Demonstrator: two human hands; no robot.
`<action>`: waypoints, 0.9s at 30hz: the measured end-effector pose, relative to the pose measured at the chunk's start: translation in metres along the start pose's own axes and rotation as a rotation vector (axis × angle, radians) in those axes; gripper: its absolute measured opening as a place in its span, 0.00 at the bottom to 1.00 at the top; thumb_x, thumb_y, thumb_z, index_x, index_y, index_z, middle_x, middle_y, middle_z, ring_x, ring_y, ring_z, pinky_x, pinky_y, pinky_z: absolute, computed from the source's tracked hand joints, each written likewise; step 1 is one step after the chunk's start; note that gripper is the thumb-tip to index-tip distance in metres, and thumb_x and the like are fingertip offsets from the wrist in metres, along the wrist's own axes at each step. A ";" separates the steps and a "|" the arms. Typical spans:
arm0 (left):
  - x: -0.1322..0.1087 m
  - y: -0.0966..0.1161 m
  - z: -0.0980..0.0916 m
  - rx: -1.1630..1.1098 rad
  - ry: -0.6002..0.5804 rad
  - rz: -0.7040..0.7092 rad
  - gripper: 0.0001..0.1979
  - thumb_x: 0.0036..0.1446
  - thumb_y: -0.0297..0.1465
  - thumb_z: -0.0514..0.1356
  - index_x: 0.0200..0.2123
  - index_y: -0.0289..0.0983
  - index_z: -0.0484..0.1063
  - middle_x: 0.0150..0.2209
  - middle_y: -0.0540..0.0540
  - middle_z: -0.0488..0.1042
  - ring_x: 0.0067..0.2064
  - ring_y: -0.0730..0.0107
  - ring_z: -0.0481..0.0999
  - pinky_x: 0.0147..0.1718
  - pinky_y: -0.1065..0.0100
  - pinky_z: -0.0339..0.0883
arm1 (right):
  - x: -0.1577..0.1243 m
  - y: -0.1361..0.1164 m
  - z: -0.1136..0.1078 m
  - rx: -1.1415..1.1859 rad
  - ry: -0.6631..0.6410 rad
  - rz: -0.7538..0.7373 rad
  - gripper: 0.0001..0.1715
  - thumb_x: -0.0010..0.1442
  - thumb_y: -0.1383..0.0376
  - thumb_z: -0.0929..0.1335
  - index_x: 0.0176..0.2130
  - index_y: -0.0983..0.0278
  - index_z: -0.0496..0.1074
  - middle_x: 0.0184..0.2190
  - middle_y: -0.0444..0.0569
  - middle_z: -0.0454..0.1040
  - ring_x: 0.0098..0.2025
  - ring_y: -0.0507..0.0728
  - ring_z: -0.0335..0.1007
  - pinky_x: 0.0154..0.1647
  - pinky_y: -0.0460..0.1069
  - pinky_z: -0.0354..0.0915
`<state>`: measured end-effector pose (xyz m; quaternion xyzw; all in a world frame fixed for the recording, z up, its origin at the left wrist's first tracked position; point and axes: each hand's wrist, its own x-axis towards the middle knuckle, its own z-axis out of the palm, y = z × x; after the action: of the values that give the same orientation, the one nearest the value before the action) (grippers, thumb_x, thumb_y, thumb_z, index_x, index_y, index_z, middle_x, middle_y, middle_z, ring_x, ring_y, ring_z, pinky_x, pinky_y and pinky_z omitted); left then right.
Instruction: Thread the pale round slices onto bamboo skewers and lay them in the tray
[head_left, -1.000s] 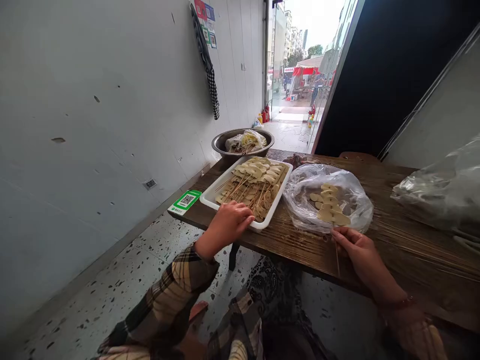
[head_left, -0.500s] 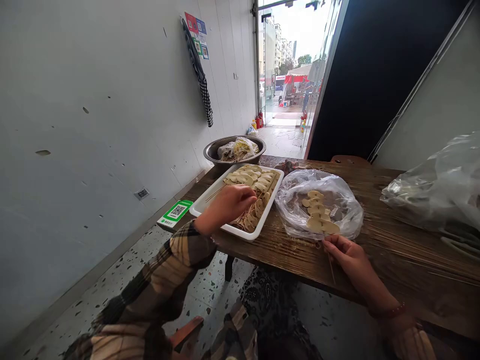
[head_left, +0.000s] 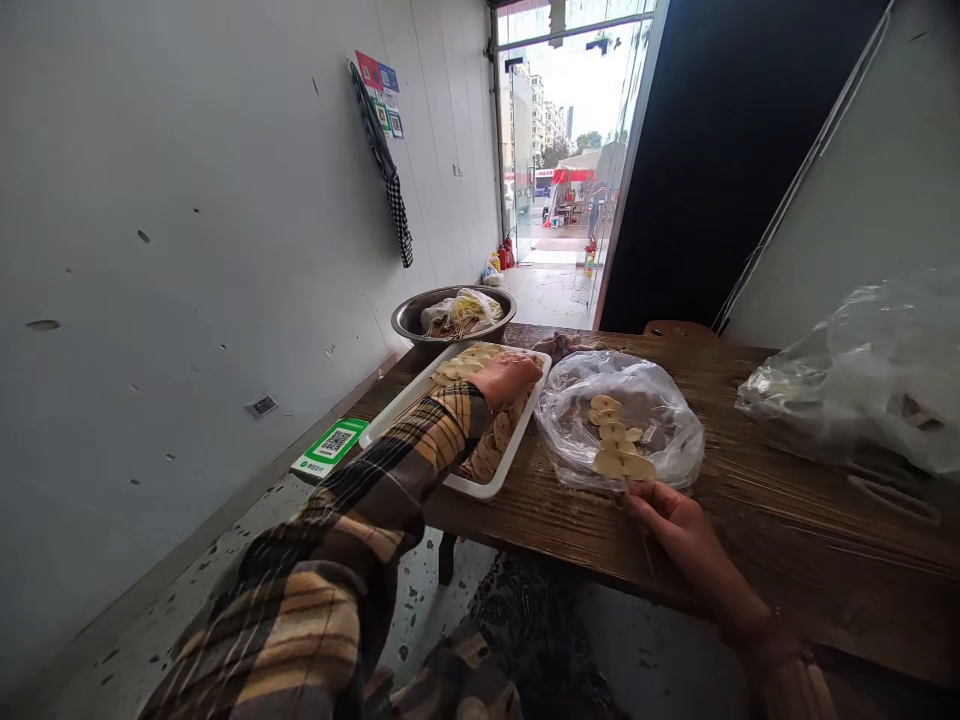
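Note:
My right hand (head_left: 671, 515) pinches the lower end of a thin stick with pale, thin slices threaded along it. This skewer of slices (head_left: 624, 464) lies with its upper part over an open clear plastic bag (head_left: 559, 440) on the table. My left hand (head_left: 508, 378) reaches over the far right part of a white tray (head_left: 491, 489). Its back faces me and its fingers are mostly hidden, so their grip does not show. Inside the tray are rows of similar skewered slices (head_left: 495, 440), partly covered by my hand and plaid sleeve.
A metal bowl (head_left: 405, 325) with bagged skewers stands behind the tray. A green QR-code card (head_left: 330, 447) lies at the table's left edge. Bare thin sticks (head_left: 795, 490) and a large clear plastic bag (head_left: 862, 370) occupy the right side of the wooden table (head_left: 555, 525).
My left hand has moved forward and to the right across the tray. My right hand keeps its hold on the skewer. The whole view has shifted slightly.

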<state>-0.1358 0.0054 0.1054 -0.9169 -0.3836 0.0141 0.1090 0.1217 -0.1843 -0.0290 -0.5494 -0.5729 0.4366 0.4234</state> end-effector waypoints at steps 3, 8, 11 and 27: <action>0.001 0.003 -0.006 0.144 -0.085 0.047 0.11 0.58 0.23 0.54 0.34 0.36 0.77 0.44 0.42 0.76 0.45 0.65 0.74 0.45 0.67 0.64 | -0.001 -0.003 0.000 0.012 0.011 0.000 0.23 0.58 0.47 0.69 0.32 0.64 0.72 0.25 0.44 0.69 0.26 0.52 0.61 0.29 0.48 0.58; -0.003 0.005 -0.009 0.216 -0.094 0.081 0.12 0.63 0.26 0.52 0.39 0.35 0.76 0.45 0.41 0.75 0.46 0.65 0.73 0.46 0.66 0.63 | 0.000 -0.003 0.001 0.014 0.011 0.018 0.23 0.57 0.46 0.69 0.33 0.64 0.72 0.25 0.44 0.68 0.25 0.52 0.60 0.28 0.48 0.58; -0.005 0.002 -0.009 0.247 -0.062 0.141 0.11 0.63 0.27 0.53 0.41 0.35 0.76 0.47 0.40 0.74 0.50 0.62 0.71 0.48 0.64 0.62 | 0.000 -0.003 0.001 0.016 0.012 0.011 0.23 0.57 0.46 0.69 0.33 0.64 0.72 0.25 0.44 0.68 0.25 0.52 0.60 0.27 0.48 0.58; -0.014 -0.005 -0.008 0.130 0.010 0.256 0.09 0.61 0.26 0.55 0.33 0.37 0.75 0.42 0.44 0.76 0.45 0.65 0.72 0.43 0.65 0.60 | -0.001 -0.006 0.001 0.037 0.022 0.004 0.26 0.54 0.44 0.70 0.32 0.64 0.73 0.25 0.45 0.69 0.25 0.52 0.59 0.27 0.48 0.59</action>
<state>-0.1483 -0.0026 0.1135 -0.9495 -0.2610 0.0479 0.1673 0.1196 -0.1851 -0.0236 -0.5475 -0.5587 0.4419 0.4391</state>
